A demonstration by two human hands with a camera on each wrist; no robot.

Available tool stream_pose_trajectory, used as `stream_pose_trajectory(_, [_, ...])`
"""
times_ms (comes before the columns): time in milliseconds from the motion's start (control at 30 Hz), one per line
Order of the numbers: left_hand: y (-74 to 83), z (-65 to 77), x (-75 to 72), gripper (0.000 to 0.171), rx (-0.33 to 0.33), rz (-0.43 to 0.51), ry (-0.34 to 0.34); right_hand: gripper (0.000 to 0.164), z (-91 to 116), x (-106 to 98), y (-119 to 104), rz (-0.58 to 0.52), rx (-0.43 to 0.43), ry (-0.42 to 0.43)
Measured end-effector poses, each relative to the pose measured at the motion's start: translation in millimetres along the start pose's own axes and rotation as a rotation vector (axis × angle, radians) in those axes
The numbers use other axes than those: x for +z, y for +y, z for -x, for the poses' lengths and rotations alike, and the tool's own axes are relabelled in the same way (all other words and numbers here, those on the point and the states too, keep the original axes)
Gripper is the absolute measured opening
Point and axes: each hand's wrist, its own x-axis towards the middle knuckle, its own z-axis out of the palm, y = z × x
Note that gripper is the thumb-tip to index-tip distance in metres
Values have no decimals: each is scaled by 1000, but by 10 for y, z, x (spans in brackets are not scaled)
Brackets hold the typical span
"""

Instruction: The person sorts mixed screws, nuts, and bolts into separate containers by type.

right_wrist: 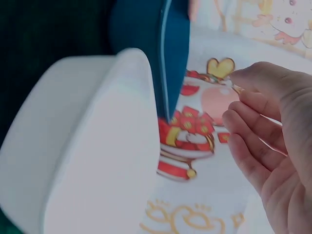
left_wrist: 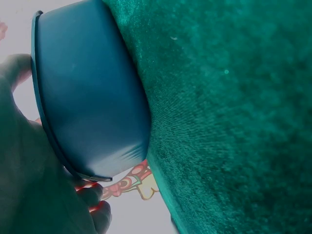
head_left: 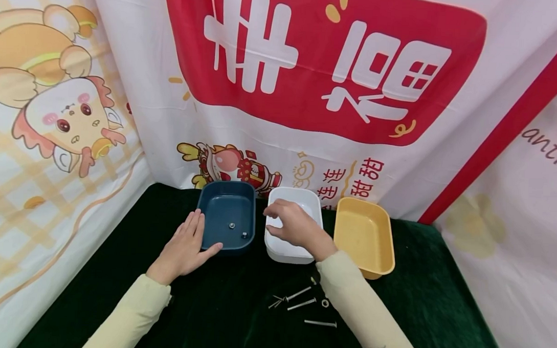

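Observation:
My left hand rests against the left side of the dark blue bin, fingers straight along its wall and thumb over the front rim. Two small nuts lie inside. Over the white bin, my right hand hovers with bent fingers near its left rim. In the right wrist view the fingertips curve toward the thumb; I cannot tell whether something small is between them. Several metal screws and a nut lie on the cloth below.
A yellow bin stands right of the white one, near the right forearm. Dark green cloth covers the table. A printed curtain hangs right behind the bins, and others close in both sides.

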Motion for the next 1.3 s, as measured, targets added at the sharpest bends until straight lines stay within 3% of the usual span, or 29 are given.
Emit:
stream_pose_trajectory(367, [-21, -4, -14, 110, 0, 4, -7, 27, 548, -364, 78, 97, 26, 4])
stream_pose_trajectory(567, [-24, -1, -18, 108, -13, -2, -15, 29, 828, -474, 61, 91, 77, -47])
stream_pose_trajectory(833, [-40, -30, 25, 108, -14, -5, -19, 30, 1222, -518, 126, 147, 44, -84])
stream_pose_trajectory(1100, [-30, -27, 16, 110, -1, 1, 7, 30, 1548, -512, 194, 178, 94, -137])
stream_pose_trajectory(1300, [-31, -18, 23, 112, 3, -12, 9, 30, 1747, -484, 257, 128, 136, -164])
